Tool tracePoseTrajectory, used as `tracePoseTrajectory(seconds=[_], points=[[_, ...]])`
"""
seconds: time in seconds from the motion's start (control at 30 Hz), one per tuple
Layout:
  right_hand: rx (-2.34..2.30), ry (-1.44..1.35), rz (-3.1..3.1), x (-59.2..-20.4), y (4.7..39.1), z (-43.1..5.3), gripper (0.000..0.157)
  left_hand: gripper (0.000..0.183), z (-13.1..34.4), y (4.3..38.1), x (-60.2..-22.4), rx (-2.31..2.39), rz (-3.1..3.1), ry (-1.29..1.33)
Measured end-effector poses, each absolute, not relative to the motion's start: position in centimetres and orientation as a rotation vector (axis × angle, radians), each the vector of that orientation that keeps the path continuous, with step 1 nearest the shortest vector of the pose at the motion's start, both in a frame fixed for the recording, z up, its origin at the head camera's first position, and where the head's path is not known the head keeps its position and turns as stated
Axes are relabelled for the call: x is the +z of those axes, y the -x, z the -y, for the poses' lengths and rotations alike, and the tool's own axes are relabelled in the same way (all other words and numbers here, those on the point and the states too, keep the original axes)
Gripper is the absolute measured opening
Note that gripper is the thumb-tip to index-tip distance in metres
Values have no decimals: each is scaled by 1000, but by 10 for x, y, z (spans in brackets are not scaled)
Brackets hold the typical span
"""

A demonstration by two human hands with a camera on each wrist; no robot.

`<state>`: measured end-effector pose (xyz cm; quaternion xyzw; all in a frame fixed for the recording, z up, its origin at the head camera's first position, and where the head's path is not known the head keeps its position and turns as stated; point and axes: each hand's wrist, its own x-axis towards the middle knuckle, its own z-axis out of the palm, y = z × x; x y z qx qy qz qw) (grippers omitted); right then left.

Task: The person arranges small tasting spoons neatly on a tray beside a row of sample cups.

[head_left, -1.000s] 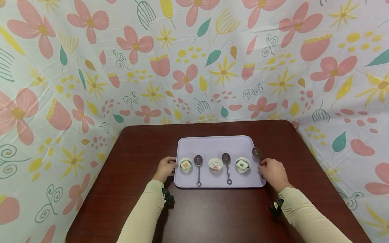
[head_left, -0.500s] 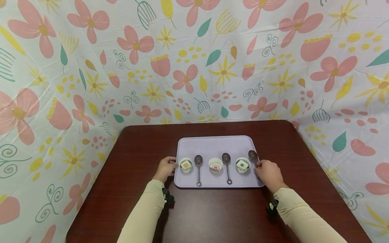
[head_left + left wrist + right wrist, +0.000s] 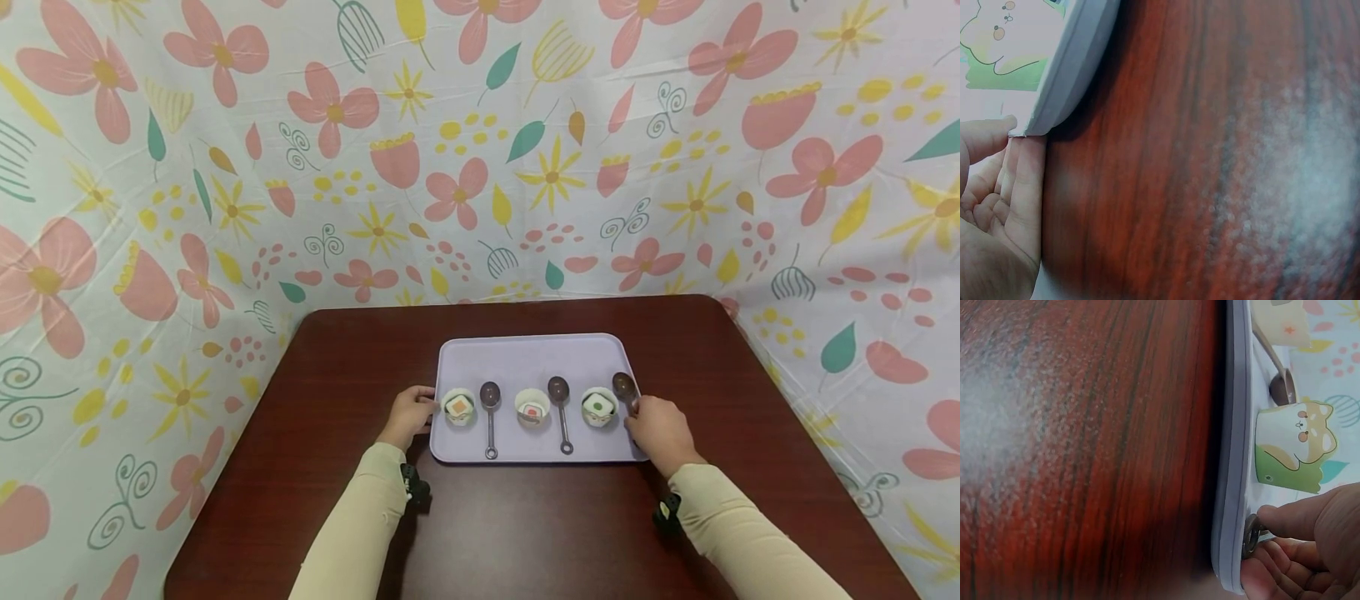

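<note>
A lavender tray (image 3: 528, 357) lies on the table. My left hand (image 3: 408, 414) pinches its left rim, thumb (image 3: 985, 137) on top and fingers below. At the tray's right end, my right hand (image 3: 662, 433) pinches a brown spoon (image 3: 623, 385) by its handle, whose ring end (image 3: 1251, 536) shows beside the thumb in the right wrist view. The bowl of that spoon lies inside the right rim, beside a paper cup (image 3: 599, 422) with a green-marked white piece in it. Left of that cup lies a second spoon (image 3: 558, 389), its bowl toward the back.
Also on the tray are a middle cup (image 3: 532, 422) with a red-marked piece, a third spoon (image 3: 490, 395), and a left cup (image 3: 458, 421) with an orange-marked piece. The dark wooden table (image 3: 495, 533) extends around the tray. Flower-printed cloth (image 3: 465, 125) hangs behind.
My right hand has moved left, bringing its spoon from across the tray's right rim to inside it, next to the right cup. My left hand has stayed at the left rim.
</note>
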<state>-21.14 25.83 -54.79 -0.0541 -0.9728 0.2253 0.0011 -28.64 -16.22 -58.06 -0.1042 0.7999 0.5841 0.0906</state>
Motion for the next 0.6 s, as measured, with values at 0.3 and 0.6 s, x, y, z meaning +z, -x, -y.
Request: tracePoseTrajectory(seconds=[0.3, 0.6], points=[[628, 199, 3052, -547, 210, -253, 17, 35, 162, 286, -580, 1726, -2387, 314], [586, 188, 3035, -551, 211, -254, 18, 35, 161, 285, -580, 1718, -2394, 324]])
